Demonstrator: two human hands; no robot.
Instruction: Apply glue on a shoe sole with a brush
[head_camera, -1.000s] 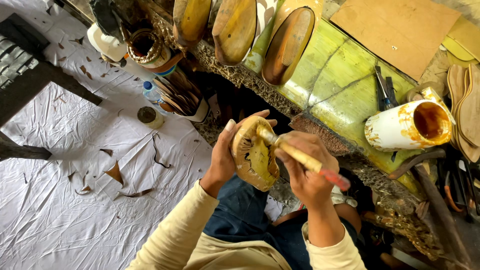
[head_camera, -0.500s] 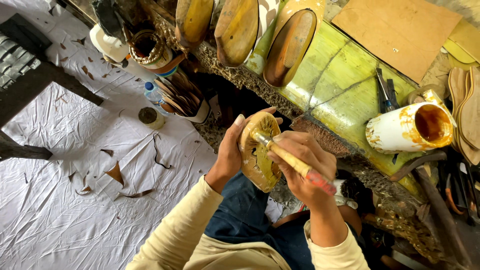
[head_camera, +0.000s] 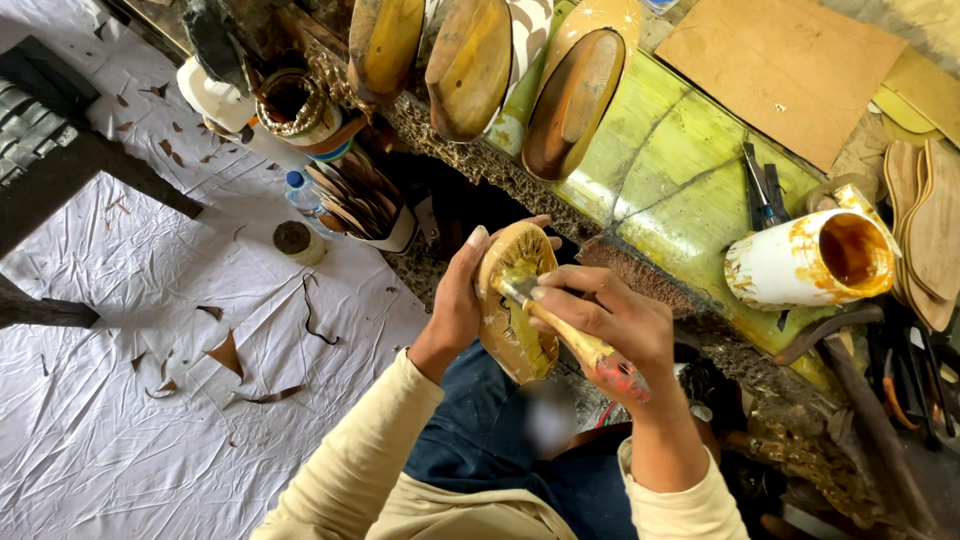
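We see the left hand (head_camera: 462, 300) curled around the back of a tan shoe sole (head_camera: 512, 300), holding it upright over the lap, just in front of the yellow-green workbench (head_camera: 660, 170). The right hand (head_camera: 610, 325) is closed around a wooden-handled brush (head_camera: 570, 335), its bristle end pressed against the sole's glue-smeared face. On the bench, well to the right, a white glue can (head_camera: 800, 265) lies on its side, mouth open, streaked orange.
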